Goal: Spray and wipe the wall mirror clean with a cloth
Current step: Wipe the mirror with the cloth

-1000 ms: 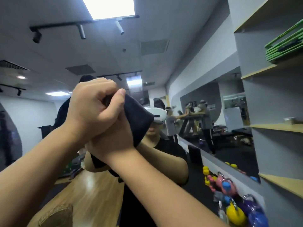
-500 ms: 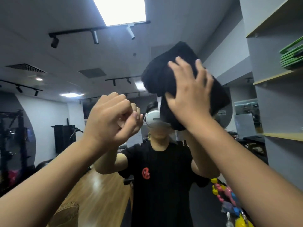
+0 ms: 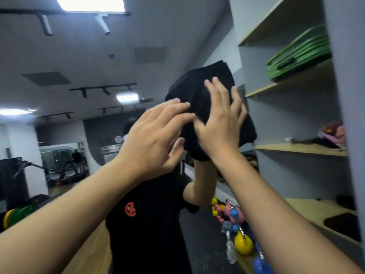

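Head view: right hand (image 3: 221,125) presses soft, light black fabric cloth (image 3: 209,89) flat, fingers spread, against wall mirror (image 3: 79,76); left hand (image 3: 152,137), fingers extended, touches its edge. Handle by palm pressure.

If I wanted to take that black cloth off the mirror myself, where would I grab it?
Probably the loose lower edge of the black cloth, coming from below right. The right hand presses its middle flat against the mirror and the left hand touches its left edge; the bottom hangs free.

Matt black cloth (image 3: 207,99), glossy reflective mirror (image 3: 79,56), matt wood shelves (image 3: 300,149), glossy kettlebells (image 3: 244,244)
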A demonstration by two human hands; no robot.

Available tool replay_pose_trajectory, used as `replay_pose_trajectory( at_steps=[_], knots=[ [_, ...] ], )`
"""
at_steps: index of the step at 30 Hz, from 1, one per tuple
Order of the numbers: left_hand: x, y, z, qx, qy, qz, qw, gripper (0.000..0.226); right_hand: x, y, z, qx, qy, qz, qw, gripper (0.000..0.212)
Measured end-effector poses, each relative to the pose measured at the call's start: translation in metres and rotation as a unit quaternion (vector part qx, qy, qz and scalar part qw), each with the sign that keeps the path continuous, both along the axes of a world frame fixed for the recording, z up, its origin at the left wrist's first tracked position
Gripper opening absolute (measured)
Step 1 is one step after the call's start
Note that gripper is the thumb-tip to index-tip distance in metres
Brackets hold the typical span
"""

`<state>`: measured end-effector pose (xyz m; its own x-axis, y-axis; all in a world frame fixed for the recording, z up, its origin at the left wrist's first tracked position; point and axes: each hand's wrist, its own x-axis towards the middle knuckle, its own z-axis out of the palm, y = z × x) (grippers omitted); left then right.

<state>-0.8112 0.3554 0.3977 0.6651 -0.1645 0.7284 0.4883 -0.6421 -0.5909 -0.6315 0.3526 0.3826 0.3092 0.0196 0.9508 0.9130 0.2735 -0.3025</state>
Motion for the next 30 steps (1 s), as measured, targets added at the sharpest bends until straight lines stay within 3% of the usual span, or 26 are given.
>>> replay_pose_trajectory(
  at_steps=[5,22,30],
  knots=[
    [0.051,0.011,0.018,0.019,0.037,0.016,0.999,0.068,0.024,-0.002,-0.019,-0.004,0.061,-0.006,0.998,0.075],
    [0.198,0.037,-0.015,0.055,0.11,-0.019,0.992,0.054,0.171,-0.001,-0.088,-0.014,0.083,0.007,0.996,0.071],
    [0.26,0.033,-0.013,0.074,0.188,-0.029,0.979,0.05,0.244,-0.002,-0.117,-0.023,0.068,-0.004,0.997,0.07]
  ],
)
